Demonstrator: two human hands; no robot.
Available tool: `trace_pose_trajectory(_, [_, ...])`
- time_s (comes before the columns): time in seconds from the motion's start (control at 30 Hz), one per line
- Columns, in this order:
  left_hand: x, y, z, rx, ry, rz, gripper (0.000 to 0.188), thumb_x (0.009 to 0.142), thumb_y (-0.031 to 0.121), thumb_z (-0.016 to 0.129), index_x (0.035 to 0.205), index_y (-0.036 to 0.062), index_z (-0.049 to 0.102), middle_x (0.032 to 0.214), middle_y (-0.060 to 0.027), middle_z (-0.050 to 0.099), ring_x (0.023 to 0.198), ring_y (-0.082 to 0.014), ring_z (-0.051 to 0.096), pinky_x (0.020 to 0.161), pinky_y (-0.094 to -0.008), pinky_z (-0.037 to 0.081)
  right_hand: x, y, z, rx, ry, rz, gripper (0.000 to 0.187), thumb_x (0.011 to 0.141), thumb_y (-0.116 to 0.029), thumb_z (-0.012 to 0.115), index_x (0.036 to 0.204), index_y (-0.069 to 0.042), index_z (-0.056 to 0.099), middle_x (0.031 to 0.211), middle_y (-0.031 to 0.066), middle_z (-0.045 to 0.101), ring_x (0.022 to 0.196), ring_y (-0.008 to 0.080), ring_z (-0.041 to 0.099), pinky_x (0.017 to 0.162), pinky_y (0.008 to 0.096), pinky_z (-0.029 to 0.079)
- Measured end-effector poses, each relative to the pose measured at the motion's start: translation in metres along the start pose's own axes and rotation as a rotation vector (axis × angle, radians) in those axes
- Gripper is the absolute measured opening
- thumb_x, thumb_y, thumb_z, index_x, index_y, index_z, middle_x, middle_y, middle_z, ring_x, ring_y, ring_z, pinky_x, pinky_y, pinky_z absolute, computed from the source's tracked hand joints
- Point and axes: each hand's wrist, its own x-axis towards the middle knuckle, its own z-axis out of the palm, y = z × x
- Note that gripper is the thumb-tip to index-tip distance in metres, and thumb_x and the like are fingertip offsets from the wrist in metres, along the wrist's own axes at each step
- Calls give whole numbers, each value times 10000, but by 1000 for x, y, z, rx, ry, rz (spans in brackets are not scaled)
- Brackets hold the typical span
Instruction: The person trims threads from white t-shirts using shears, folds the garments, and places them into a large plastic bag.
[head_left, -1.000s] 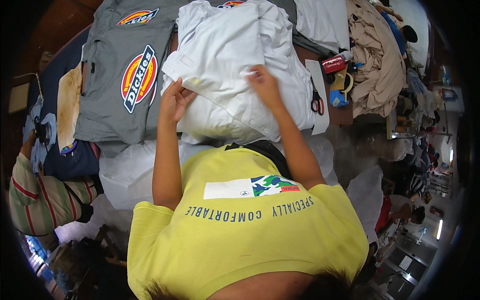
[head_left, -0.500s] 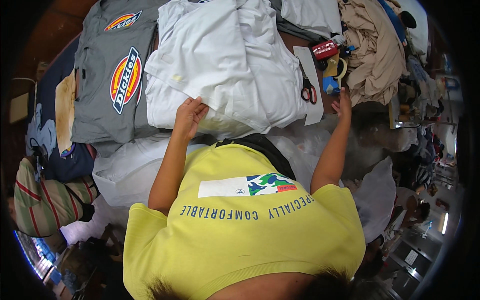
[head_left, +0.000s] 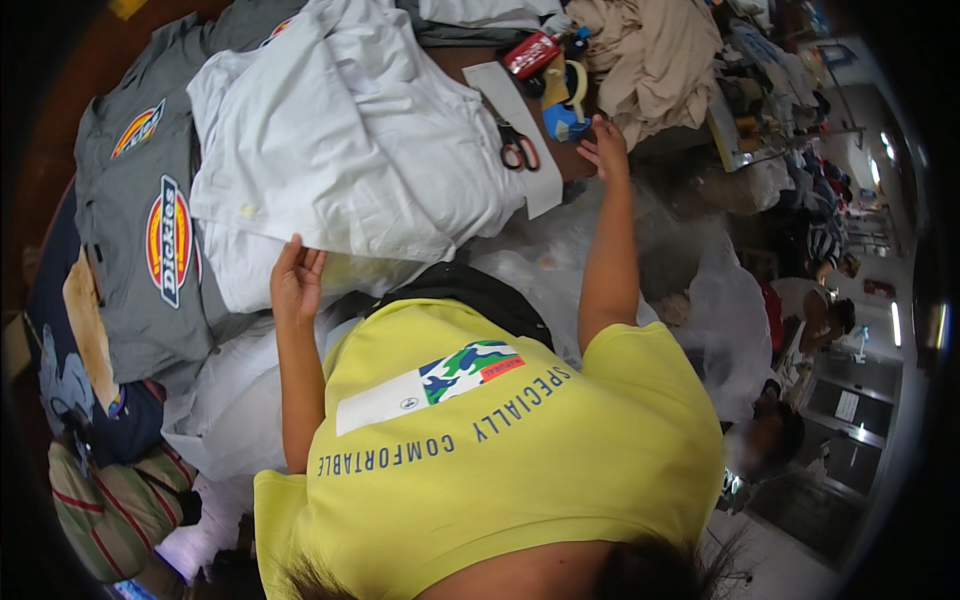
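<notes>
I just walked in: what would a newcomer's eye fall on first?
Probably the big heap of white cloth, up and left of centre, with the left hand at its near edge. To its left, grey shirts carry bright emblems; to its right lie red-and-black scissors.

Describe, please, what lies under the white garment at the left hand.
Under the white garment at the left hand, more pale fabric shows along the near edge; anything deeper is covered.

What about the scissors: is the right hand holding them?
No, the scissors lie partly on a white strip, apart from the right hand.
</notes>
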Motion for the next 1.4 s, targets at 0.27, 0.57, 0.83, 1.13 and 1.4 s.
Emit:
trace_pose_trajectory(0.27, [-4,2,14,39,-5,2,57,849,109,608,860,61,580,867,-31,633,819,-165,629,809,-323,514,17,-9,6,57,-144,84,405,849,-344,620,1095,-40,516,1130,101,508,1001,272,500,811,435,472])
trace_pose_trajectory(0.57, [-11,5,17,60,-6,34,56,856,110,598,839,74,560,822,-10,612,771,-139,616,781,-304,510,10,26,18,466,-2,-108,202,867,-149,592,1014,-16,548,937,77,552,895,195,536,817,427,463])
trace_pose_trajectory(0.83, [-11,10,19,82,-22,50,67,874,126,575,828,81,555,807,-3,604,756,-122,606,766,-290,501,6,32,34,100,298,-222,183,845,-125,616,910,45,610,830,77,610,749,162,581,683,275,478])
trace_pose_trajectory(1.13, [-2,13,13,31,-92,15,80,864,137,599,892,67,572,866,-27,625,831,-153,620,802,-314,503,1,50,40,-635,612,-548,131,763,-95,658,858,-11,623,755,137,632,697,278,603,695,356,473])
trace_pose_trajectory(1.4, [15,16,5,-133,-82,-41,151,859,144,610,970,47,578,950,-62,631,913,-189,613,832,-334,494,-41,49,66,-7,326,-475,107,808,-106,661,865,-21,628,756,25,608,635,130,551,601,255,445])
